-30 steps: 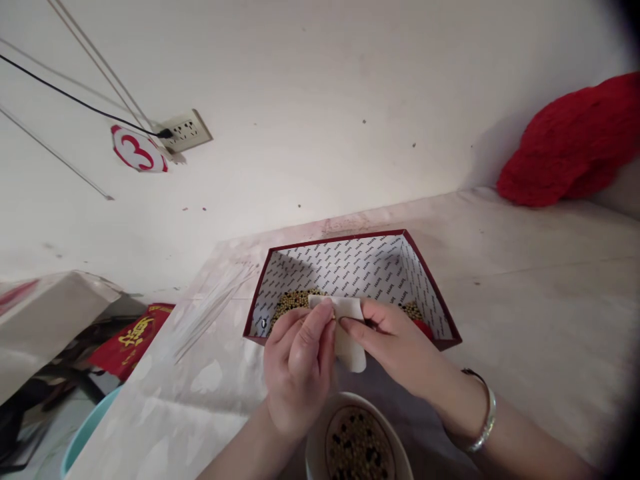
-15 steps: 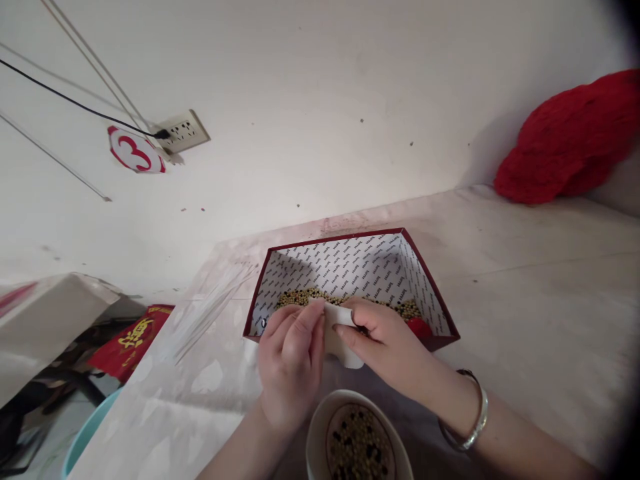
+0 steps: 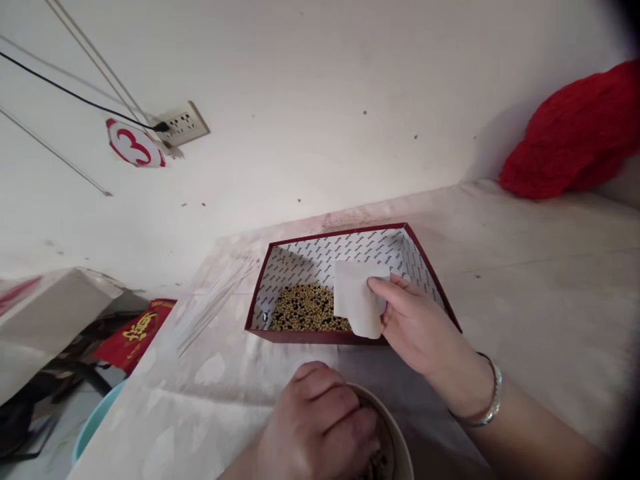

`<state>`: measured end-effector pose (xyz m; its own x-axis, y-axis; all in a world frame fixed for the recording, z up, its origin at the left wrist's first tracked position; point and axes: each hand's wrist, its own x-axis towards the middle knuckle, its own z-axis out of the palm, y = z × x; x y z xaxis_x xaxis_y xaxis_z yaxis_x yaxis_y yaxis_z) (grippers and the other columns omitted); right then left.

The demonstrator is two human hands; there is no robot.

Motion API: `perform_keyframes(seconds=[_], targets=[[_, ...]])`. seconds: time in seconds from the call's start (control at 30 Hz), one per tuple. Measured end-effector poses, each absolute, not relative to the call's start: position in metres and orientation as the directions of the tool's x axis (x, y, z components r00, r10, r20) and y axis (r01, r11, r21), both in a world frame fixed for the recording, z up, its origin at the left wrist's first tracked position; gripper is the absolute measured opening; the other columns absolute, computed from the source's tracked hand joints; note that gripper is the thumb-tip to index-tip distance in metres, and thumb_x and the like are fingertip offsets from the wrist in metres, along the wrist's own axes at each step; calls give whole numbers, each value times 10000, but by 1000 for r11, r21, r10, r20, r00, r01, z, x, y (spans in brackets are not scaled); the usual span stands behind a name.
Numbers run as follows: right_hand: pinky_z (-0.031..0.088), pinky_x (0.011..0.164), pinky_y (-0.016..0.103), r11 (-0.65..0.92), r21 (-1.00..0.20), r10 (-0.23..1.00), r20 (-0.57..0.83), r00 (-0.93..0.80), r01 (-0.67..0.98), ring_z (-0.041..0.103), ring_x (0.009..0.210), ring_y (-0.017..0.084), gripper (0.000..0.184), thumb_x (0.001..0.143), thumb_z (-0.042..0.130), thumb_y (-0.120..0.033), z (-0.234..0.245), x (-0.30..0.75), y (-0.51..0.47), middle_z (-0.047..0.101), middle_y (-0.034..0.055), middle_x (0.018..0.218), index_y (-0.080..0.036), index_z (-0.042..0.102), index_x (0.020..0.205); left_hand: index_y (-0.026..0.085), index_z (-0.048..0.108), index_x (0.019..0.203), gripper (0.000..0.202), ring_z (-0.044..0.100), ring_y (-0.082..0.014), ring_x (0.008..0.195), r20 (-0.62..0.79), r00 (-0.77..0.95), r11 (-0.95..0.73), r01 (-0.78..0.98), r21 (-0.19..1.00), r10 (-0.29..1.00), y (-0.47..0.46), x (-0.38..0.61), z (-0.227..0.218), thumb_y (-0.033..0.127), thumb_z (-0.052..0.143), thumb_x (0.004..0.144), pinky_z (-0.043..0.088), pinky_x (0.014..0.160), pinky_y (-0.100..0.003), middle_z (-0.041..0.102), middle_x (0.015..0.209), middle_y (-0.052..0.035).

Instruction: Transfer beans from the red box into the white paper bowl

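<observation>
Grains (image 3: 305, 307), yellowish and black, lie loose in the red box (image 3: 295, 337) at the centre of the frame, and spilling some seems the chief risk. Right of centre, the right hand (image 3: 420, 327) has a white paper piece (image 3: 356, 293) pinched between thumb and fingers, over the box's near edge; too firm a thumb could crease it, and a slack pinch could let it drop onto the grains. At bottom centre the left hand (image 3: 325, 427) curls down into the bowl (image 3: 399, 437), where more grains (image 3: 374, 465) show; its fingertips are hidden, so whether they have closed on any I cannot tell. A hasty lift might flick a few over the rim, and weight leaning there could tip the bowl. Beneath runs a pale patterned tablecloth (image 3: 525, 287), with clear thin strips (image 3: 215, 300) lying left of the box. A white wall (image 3: 325, 133) fills the upper frame, carrying at upper left a socket (image 3: 187, 125) with a black plug (image 3: 161, 127) and a sign marked 3 (image 3: 136, 143). A fluffy red bundle (image 3: 575, 140) sits at upper right; a red bag (image 3: 137, 333) and a teal tub (image 3: 100, 417) show at lower left.
</observation>
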<state>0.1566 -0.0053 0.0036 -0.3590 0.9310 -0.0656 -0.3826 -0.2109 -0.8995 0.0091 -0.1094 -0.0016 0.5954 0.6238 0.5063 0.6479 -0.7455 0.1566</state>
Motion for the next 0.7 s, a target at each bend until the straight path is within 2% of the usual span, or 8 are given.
perform_keyframes(seconds=[0.13, 0.23, 0.3, 0.33, 0.37, 0.5, 0.57, 0.7], targets=[[476, 576, 295, -247, -857, 931, -79, -357, -453, 629, 810, 216, 113, 803, 520, -357, 0, 155, -3, 670, 14, 814, -244, 515, 794, 201, 609, 918, 163, 583, -151, 695, 532, 471, -642, 742, 194, 704, -99, -13, 3, 157, 602, 762, 500, 658, -314, 661, 742, -17], [473, 577, 287, -296, -787, 920, -83, -382, -541, 629, 829, 216, 112, 794, 559, -338, -4, 155, -2, 676, 12, 876, -233, 533, 825, 217, 615, 892, 132, 598, -165, 783, 535, 284, -445, 874, 198, 796, -75, -39, 9, 151, 551, 796, 493, 696, -314, 669, 805, -26], [474, 584, 283, -318, -766, 916, -97, -389, -559, 629, 833, 212, 101, 794, 565, -316, -4, 155, -1, 679, 12, 901, -230, 545, 846, 208, 628, 882, 153, 600, -175, 841, 299, 170, -221, 964, 145, 939, -51, -55, 13, 220, 480, 847, 481, 747, -320, 674, 887, -40], [473, 584, 281, -327, -759, 915, -105, -390, -563, 628, 832, 210, 98, 793, 568, -309, -4, 155, -1, 680, 11, 907, -230, 547, 848, 217, 629, 920, 199, 600, -176, 859, 102, 151, -158, 985, 65, 983, -38, -61, 14, 240, 440, 864, 475, 763, -320, 673, 932, -35], [472, 583, 278, -337, -750, 913, -112, -392, -569, 628, 832, 207, 95, 793, 572, -303, -3, 155, -2, 680, 9, 912, -229, 547, 846, 224, 641, 909, 198, 608, -175, 828, 10, 161, -162, 986, 39, 987, -25, -65, 15, 238, 453, 851, 478, 730, -309, 679, 911, -26], [465, 574, 263, -384, -683, 902, -136, -409, -621, 624, 824, 194, 71, 792, 594, -272, -1, 156, -3, 675, -1, 889, -224, 546, 812, 245, 672, 807, 125, 621, -190, 815, -223, 205, -220, 975, -43, 953, 15, -70, 7, 197, 564, 763, 472, 725, -306, 689, 832, -8], [460, 568, 255, -404, -657, 896, -144, -419, -636, 622, 817, 188, 63, 795, 595, -252, -1, 156, -3, 671, -6, 860, -223, 540, 787, 217, 658, 847, 102, 610, -189, 846, -332, 207, -250, 964, -90, 920, 26, -66, 0, 231, 583, 780, 474, 762, -334, 673, 869, -25], [452, 560, 252, -414, -638, 889, -130, -439, -649, 618, 786, 185, 68, 805, 594, -256, -1, 157, -2, 660, -5, 798, -219, 541, 783, 148, 578, 1013, 245, 584, -179, 910, -504, 163, -289, 940, -183, 848, 32, -58, -12, 327, 527, 853, 487, 802, -397, 606, 1027, -64]])
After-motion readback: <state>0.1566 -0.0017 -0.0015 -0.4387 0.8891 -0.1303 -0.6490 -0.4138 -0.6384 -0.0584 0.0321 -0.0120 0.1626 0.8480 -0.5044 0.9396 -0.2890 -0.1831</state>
